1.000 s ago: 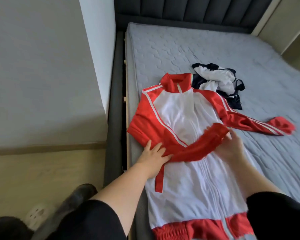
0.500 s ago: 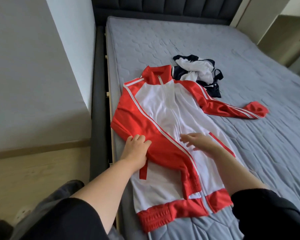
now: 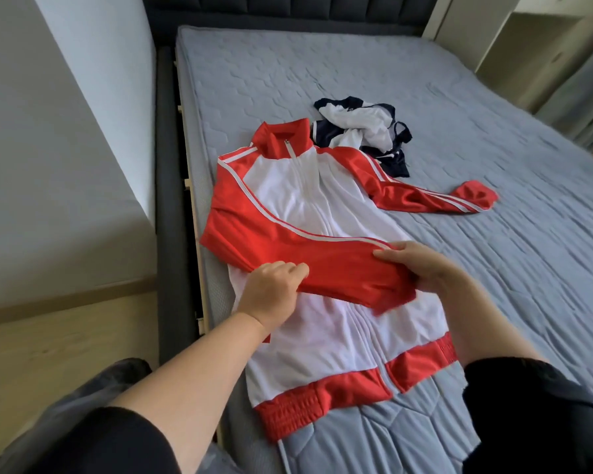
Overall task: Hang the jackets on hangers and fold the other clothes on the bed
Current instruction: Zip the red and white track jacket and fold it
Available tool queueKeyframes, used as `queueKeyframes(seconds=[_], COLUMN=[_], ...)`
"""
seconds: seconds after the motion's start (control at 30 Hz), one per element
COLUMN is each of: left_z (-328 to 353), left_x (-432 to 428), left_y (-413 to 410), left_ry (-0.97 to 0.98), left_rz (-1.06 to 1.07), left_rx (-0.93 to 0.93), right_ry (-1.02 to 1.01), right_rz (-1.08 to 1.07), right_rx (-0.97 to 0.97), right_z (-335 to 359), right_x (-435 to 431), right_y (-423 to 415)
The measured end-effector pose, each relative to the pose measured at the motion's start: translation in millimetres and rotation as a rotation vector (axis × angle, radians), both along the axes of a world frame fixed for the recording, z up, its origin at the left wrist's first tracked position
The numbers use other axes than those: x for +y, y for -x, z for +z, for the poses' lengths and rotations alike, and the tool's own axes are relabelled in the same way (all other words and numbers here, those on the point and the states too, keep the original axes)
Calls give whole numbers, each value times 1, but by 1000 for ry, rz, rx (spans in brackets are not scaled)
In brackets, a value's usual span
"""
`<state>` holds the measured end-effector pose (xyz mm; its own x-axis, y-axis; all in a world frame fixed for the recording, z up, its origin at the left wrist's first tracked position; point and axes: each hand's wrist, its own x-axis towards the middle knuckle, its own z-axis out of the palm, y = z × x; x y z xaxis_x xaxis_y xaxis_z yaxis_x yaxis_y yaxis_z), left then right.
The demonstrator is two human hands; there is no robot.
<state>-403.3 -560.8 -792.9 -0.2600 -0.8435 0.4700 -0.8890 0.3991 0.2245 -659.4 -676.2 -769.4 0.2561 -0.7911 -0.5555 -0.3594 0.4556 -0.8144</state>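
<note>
A red and white track jacket [image 3: 326,330] lies zipped, front up, on the grey mattress [image 3: 459,97], near its left edge. Its left sleeve [image 3: 339,265] is folded across the chest. My left hand [image 3: 271,289] pinches the lower edge of that sleeve near the elbow. My right hand [image 3: 421,268] grips the sleeve's cuff end, fingers over the top. The other sleeve [image 3: 435,200] stretches out to the right, flat on the bed. A crumpled navy and white garment [image 3: 363,131] lies just beyond the jacket's collar.
A dark padded bed frame [image 3: 166,200] runs along the mattress's left side, with a white wall [image 3: 65,131] and wooden floor [image 3: 48,354] beyond. The dark headboard [image 3: 288,8] is at the far end. Pale cabinets [image 3: 534,46] stand at the right.
The folded sleeve, which hung down toward the hem half a second ago, now lies straight across the chest. My right hand has taken its cuff end and my left hand has shifted onto its lower edge.
</note>
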Motion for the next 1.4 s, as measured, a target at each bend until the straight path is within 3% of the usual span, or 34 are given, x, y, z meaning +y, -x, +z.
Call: queueKeyframes(seconds=[0.1,0.17,0.23,0.3,0.43,0.6,0.63,0.7,0.8,0.9,1.07,1.2,1.3,1.4], left_z=[-15,-38,-54,-65,-76,-79,-77,-72,-68,-63,-66,-72,-75,-82], left_x=[6,12,13,8,0,-1,-1,-3,-10,-23,-39,-52,-59,-60], left_y=[19,16,0,-17,-39,-59,-59,-58,-57,-61,-74,-72,-72,-79], left_ry=[-288,-579,-640,-564,-625,-782,-783,-751,-701,-689,-571,-598,-618,-660], left_rz=[-11,124,230,278,294,413,418,464,520,517,464,510,539,604], left_rx=[-113,-188,-221,-238,-151,-104,-85,-7,47,37,36,-22,45,128], right_ry=[342,308,143,71,239,161,219,517,842,909,817,553,501,434], right_rz=[347,411,371,335,131,-48,-32,43,108,245,353,218,177,7], right_rx=[981,1157,1097,1045,1040,1202,1261,1319,1075,893,794,796,882,838], right_z=[-10,-24,-34,-41,-56,-61,-62,-64,-63,-62,-63,-61,-64,-72], right_x=[-12,-8,1,10,22,33,34,34,30,23,-7,-37,-53,-63], right_y=[8,12,19,27,30,29,24,7,-38,-93,-154,-178,-184,-171])
